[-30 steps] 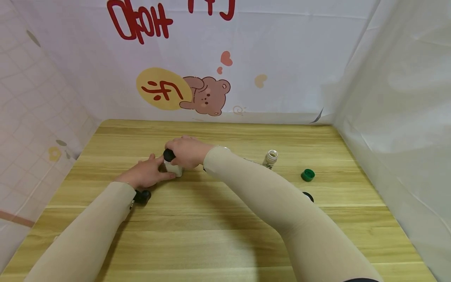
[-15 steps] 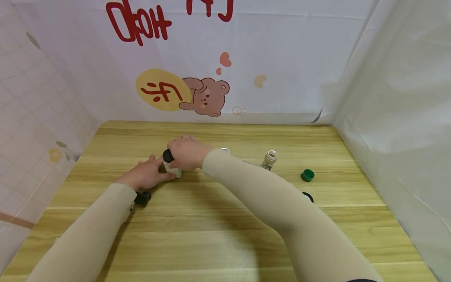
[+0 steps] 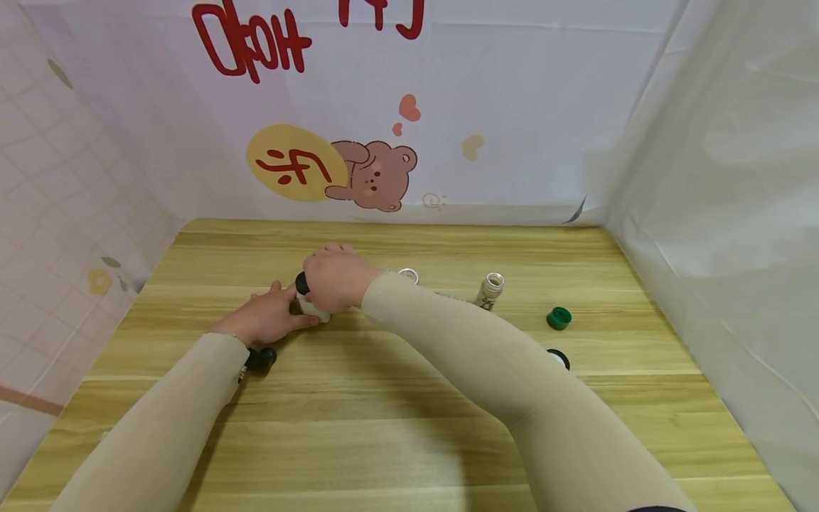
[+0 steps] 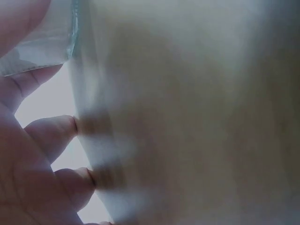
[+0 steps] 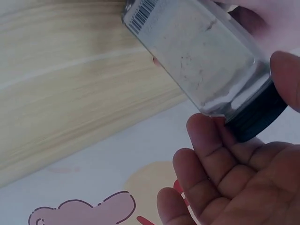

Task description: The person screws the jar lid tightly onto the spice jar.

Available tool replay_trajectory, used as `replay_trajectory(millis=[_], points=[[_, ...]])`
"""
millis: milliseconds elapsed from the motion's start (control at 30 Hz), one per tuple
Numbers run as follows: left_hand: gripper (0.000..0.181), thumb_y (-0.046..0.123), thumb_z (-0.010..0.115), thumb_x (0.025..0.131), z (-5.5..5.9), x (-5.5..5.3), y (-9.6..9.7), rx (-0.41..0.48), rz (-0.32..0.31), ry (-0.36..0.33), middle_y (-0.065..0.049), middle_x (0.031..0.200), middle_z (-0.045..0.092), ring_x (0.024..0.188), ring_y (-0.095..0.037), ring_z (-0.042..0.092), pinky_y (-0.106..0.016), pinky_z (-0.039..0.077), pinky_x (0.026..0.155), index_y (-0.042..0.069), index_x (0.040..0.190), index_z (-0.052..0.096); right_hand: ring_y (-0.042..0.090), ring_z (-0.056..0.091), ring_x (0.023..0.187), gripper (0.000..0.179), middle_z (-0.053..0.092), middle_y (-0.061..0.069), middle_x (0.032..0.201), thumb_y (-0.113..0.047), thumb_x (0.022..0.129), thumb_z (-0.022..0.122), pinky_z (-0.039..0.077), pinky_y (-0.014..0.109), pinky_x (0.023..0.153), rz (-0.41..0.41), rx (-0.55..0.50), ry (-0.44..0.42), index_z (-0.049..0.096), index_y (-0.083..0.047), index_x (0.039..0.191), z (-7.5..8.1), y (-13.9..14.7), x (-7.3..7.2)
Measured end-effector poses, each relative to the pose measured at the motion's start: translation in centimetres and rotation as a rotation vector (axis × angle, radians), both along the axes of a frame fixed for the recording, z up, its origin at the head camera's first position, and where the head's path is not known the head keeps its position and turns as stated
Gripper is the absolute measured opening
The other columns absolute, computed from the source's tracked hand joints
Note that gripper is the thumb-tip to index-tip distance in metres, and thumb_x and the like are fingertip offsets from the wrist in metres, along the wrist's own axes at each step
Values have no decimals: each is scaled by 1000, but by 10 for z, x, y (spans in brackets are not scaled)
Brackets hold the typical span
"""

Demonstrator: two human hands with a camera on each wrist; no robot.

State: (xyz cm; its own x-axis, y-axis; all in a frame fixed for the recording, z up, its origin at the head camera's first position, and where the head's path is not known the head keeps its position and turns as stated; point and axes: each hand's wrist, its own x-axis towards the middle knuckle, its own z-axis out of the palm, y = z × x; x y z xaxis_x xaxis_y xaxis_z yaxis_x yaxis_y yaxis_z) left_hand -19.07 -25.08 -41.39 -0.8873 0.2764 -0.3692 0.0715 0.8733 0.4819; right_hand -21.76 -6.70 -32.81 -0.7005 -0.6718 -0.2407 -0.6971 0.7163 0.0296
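Right hand (image 3: 337,278) pinches the topmost cap (image 5: 257,116), left hand (image 3: 269,314) the jar (image 5: 201,56), axis roughly vertical.

Clear jar (image 5: 206,56), black lid (image 5: 258,114); green cap (image 3: 559,318); beige sleeves (image 3: 160,419); streaked yellow-brown table (image 3: 397,455); white backdrop (image 3: 531,85) with brownish-pink bear (image 3: 387,174).

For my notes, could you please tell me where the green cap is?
In the head view, the green cap lies on the right half of the table, right of the open bottle.

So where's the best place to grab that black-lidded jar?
Probably round the flat-sided jar body, from the left, where the left hand holds it: flat faces should resist twisting, and the right hand has the round black lid.
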Motion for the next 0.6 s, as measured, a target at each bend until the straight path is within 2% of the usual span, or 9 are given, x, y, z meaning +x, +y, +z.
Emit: replay_trajectory(millis=[233, 600], points=[[99, 69, 61, 98, 0, 0, 1, -14, 3, -3, -29, 170, 25, 157, -61, -3, -83, -2, 117, 24, 172, 11, 20, 55, 124, 48, 65, -1, 129, -50, 107, 55, 41, 40, 117, -1, 7, 59, 63, -14, 137, -2, 0, 7], [100, 70, 61, 97, 0, 1, 0, -11, 6, -13, -30, 171, 22, 155, -63, -3, -83, 0, 118, 24, 171, 14, 20, 54, 122, 46, 65, -2, 127, -50, 106, 56, 42, 39, 114, -31, -18, 57, 64, -15, 135, -5, 0, 9]])
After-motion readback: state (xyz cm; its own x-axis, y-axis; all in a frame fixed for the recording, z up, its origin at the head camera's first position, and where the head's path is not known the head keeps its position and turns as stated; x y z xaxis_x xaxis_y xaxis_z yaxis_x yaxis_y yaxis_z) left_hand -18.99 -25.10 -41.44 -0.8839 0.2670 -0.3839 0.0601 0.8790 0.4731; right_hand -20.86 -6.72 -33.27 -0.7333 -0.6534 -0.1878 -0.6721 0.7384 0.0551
